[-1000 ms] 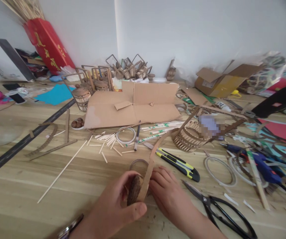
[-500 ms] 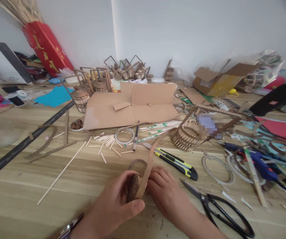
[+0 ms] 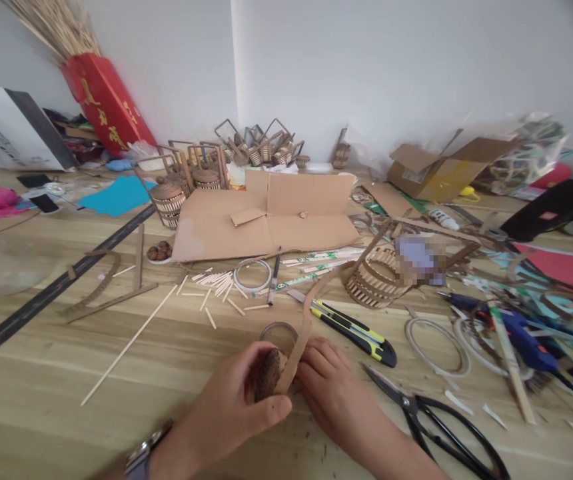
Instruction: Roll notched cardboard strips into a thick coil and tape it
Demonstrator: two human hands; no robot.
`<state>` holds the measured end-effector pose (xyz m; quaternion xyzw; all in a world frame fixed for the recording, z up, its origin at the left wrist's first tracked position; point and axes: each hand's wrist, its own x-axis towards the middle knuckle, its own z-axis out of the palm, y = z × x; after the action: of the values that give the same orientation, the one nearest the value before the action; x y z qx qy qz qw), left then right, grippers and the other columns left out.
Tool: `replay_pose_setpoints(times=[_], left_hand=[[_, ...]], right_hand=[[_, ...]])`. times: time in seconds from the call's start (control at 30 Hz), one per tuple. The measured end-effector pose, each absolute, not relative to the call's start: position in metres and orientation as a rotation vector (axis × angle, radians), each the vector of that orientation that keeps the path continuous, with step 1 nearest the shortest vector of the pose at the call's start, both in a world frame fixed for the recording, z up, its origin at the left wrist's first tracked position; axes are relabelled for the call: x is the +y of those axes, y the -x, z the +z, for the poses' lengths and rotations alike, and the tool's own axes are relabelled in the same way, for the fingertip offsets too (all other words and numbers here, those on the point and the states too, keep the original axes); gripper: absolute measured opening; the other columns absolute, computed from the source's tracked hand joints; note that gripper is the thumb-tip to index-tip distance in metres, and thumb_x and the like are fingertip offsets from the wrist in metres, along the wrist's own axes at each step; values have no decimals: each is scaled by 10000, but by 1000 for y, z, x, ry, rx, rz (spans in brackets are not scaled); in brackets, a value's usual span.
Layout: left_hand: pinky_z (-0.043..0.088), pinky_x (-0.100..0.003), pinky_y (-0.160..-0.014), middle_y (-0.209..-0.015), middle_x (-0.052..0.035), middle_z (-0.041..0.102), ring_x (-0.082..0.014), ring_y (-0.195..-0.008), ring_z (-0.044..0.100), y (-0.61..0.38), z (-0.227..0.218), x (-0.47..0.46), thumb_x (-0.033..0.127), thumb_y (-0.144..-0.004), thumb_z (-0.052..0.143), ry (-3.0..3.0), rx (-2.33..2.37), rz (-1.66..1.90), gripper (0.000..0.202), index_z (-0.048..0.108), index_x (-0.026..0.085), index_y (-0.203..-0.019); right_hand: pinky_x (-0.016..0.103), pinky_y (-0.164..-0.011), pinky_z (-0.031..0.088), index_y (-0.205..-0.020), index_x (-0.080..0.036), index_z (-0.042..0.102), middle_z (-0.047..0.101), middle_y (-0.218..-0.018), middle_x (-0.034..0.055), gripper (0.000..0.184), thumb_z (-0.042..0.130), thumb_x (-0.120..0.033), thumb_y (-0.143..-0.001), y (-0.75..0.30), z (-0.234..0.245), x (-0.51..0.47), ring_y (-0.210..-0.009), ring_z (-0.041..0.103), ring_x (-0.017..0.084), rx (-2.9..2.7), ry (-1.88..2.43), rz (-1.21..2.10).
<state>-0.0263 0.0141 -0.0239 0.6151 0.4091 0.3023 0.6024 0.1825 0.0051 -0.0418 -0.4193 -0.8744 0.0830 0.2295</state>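
Observation:
My left hand (image 3: 236,393) is closed around a small round brown piece (image 3: 269,375) with a dark speckled face, held tilted on edge. A long tan strip (image 3: 300,340) lies against its rim and rises away, curving toward the slatted basket (image 3: 375,277). Beside it my right hand (image 3: 334,383) has its fingers bent together at the strip's lower part; the fingertips are hidden behind the strip. Just behind the hands a thin ring (image 3: 279,327) shows in part. To the right lie a yellow-and-black utility knife (image 3: 354,330) and black-handled scissors (image 3: 416,407).
Short wooden sticks (image 3: 221,283), a tape roll (image 3: 252,275) and a black pen (image 3: 275,277) lie ahead. Behind them spreads a cardboard sheet (image 3: 216,227). A blue glue gun (image 3: 526,340) lies among scraps at right. Finished-looking baskets (image 3: 169,203) stand at the back left.
The view has shifted slightly, so the table's things appear a little lower and mostly further right. Both hands keep nearly the same grip on the round piece and strip.

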Motion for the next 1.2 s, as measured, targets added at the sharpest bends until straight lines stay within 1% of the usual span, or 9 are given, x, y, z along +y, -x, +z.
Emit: replay_pose_setpoints(times=[0.2,0.43,0.6,0.73,0.87,0.97,1.07,1.2], left_hand=[[499,-349,-845,-1072,-71,664,-271,-986,610,28,-29,12,490,-769,734,-1456,974,696,550,575,191,-1202],[493,-349,-856,-1032,-64,663,-269,-992,607,28,-28,12,498,-787,722,-1462,961,687,549,564,189,-1213],[492,-362,-867,-1072,-76,669,-276,-998,616,28,-29,14,501,-783,723,-1477,964,693,552,563,188,-1208],[500,-368,-856,-1071,-81,671,-281,-992,621,28,-27,15,503,-777,720,-1466,974,692,548,568,182,-1195],[501,-363,-844,-1038,-71,665,-278,-977,619,28,-25,13,500,-763,730,-1466,983,683,552,574,185,-1190],[496,-359,-844,-1064,-76,657,-276,-983,612,29,-27,12,503,-767,729,-1453,972,668,554,570,186,-1194],[494,-361,-835,-1046,-80,651,-275,-977,606,29,-27,12,522,-769,726,-1413,958,671,558,566,180,-1180],[487,-347,-820,-1010,-74,633,-268,-963,593,29,-17,14,555,-750,728,-1356,919,690,566,566,173,-1133]], right_hand=[[374,-930,468,-983,-200,646,690,-1026,60,190,589,-51,-880,-181,-39,5,-1035,577,226,-2394,1161,202],[392,-925,470,-1014,-195,647,692,-1046,67,162,588,-85,-909,-180,-40,4,-1033,580,235,-2395,1171,225],[386,-919,481,-1016,-198,651,685,-1046,75,166,571,-91,-917,-181,-39,4,-1034,577,229,-2401,1172,228],[384,-907,485,-984,-202,653,679,-1027,76,167,556,-85,-915,-181,-40,4,-1036,576,231,-2384,1185,253],[400,-933,470,-1002,-203,644,685,-1024,69,177,555,-79,-913,-181,-41,4,-1029,579,233,-2362,1155,248],[426,-963,452,-989,-211,637,694,-1016,61,155,561,-94,-920,-182,-40,5,-1023,588,235,-2320,1130,277],[433,-969,450,-981,-220,619,694,-992,59,182,510,-81,-937,-182,-36,6,-1020,599,229,-2257,1070,353],[389,-896,492,-970,-217,577,674,-974,66,239,447,-23,-920,-183,-33,6,-1012,598,220,-2151,1001,472]])
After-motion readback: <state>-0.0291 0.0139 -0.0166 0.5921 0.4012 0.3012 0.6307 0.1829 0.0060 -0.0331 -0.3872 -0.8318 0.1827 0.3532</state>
